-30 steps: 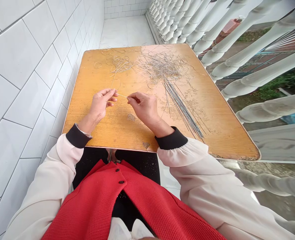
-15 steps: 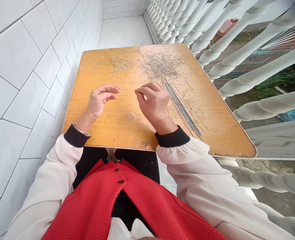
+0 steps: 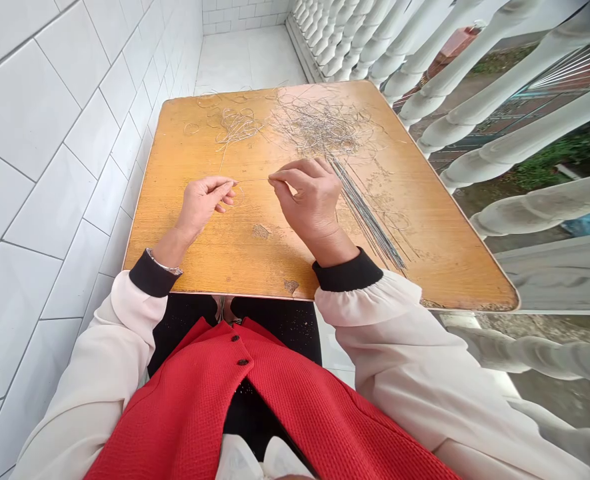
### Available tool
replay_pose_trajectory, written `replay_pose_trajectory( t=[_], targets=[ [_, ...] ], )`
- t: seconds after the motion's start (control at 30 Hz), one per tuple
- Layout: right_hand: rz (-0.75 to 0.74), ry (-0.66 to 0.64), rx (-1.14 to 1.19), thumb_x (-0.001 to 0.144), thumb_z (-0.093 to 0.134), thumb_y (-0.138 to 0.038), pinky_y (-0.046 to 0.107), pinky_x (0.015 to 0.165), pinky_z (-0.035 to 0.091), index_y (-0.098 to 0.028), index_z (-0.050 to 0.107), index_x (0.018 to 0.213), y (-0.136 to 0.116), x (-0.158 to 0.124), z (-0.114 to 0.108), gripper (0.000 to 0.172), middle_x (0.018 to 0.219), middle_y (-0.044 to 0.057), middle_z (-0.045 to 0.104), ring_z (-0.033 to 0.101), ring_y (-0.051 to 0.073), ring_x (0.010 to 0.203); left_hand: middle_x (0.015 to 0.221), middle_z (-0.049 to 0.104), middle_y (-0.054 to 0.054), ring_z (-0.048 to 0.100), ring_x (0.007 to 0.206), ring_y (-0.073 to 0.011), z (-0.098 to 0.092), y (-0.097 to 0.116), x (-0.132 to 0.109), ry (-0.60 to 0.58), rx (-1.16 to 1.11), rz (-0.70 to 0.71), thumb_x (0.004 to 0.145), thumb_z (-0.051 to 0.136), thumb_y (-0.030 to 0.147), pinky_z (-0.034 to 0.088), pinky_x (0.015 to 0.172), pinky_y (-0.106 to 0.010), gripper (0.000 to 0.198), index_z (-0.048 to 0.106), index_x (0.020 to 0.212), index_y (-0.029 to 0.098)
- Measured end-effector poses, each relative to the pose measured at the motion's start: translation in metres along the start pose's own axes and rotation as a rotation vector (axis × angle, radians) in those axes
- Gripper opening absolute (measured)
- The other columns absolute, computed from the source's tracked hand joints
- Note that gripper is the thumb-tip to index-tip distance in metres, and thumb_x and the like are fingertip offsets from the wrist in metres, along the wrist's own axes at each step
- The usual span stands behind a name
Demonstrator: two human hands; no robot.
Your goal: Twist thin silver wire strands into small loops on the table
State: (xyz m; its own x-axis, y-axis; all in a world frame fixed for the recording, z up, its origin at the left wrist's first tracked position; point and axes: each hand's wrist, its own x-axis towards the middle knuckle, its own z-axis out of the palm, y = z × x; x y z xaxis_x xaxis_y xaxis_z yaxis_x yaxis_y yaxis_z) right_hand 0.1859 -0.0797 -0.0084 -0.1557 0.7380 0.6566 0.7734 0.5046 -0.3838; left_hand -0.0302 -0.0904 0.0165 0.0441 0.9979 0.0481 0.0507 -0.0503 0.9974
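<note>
A thin wire (image 3: 253, 180) runs nearly level between my two hands, above the wooden table (image 3: 215, 260). My left hand (image 3: 205, 203) pinches one end between thumb and forefinger, its other fingers loosely curled. A fine loop hangs by those fingers. The other end is pinched in the fingertips of my right hand (image 3: 309, 200). From near my left hand a strand leads up to a small pile of pale looped wire (image 3: 239, 127). Beyond my right hand lies a bundle of straight dark wires (image 3: 367, 210), slanting toward the table's near right.
A larger tangle of grey wire (image 3: 325, 127) spreads over the far middle of the table. White tiled wall (image 3: 49, 173) rises on the left. White balusters (image 3: 505, 150) run along the right side. Chipped patches (image 3: 261, 231) mark the tabletop.
My left thumb and forefinger have closed together on the wire; they were apart before. My right hand keeps its pinch in almost the same place.
</note>
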Motion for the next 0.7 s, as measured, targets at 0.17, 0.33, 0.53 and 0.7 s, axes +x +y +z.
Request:
replay_pose_trajectory(
  t=[0.17,0.33,0.53,0.7],
  targets=[
    [0.01,0.001,0.023,0.103,0.058,-0.032,0.056,0.096,0.05,-0.032,0.074,0.089,-0.002,0.002,-0.002,0.021,0.103,0.008,0.074,0.063,0.032,0.101,0.075,0.075,-0.001,0.063,0.064,-0.0056,0.001,0.003,-0.002,-0.021,0.018,-0.001,0.091,0.07,0.009,0.042,0.052,-0.015,0.019,0.077,0.075,0.016],
    [0.027,0.027,0.006,0.102,0.06,-0.035,0.056,0.092,0.049,-0.03,0.075,0.089,0.009,0.005,-0.004,0.02,0.099,0.011,0.071,0.06,0.034,0.102,0.075,0.076,-0.001,0.061,0.063,-0.0054,-0.001,0.002,0.0,-0.015,-0.003,-0.007,0.09,0.07,0.009,0.041,0.053,-0.016,0.022,0.076,0.07,0.017],
    [0.051,0.011,0.036,0.098,0.064,-0.033,0.052,0.086,0.05,-0.028,0.074,0.087,0.021,0.009,-0.005,0.016,0.092,0.011,0.068,0.061,0.032,0.096,0.077,0.077,-0.001,0.062,0.07,-0.0075,-0.002,0.003,-0.002,-0.031,0.041,-0.021,0.087,0.073,0.01,0.042,0.058,-0.017,0.022,0.079,0.068,0.02],
    [0.071,-0.001,0.057,0.095,0.064,-0.03,0.053,0.086,0.052,-0.03,0.074,0.077,0.023,0.009,0.001,0.02,0.081,0.008,0.067,0.064,0.03,0.086,0.07,0.074,0.001,0.057,0.065,-0.006,0.0,0.004,-0.002,-0.021,0.08,0.007,0.084,0.076,0.004,0.043,0.061,-0.018,0.025,0.08,0.065,0.02]
  ],
)
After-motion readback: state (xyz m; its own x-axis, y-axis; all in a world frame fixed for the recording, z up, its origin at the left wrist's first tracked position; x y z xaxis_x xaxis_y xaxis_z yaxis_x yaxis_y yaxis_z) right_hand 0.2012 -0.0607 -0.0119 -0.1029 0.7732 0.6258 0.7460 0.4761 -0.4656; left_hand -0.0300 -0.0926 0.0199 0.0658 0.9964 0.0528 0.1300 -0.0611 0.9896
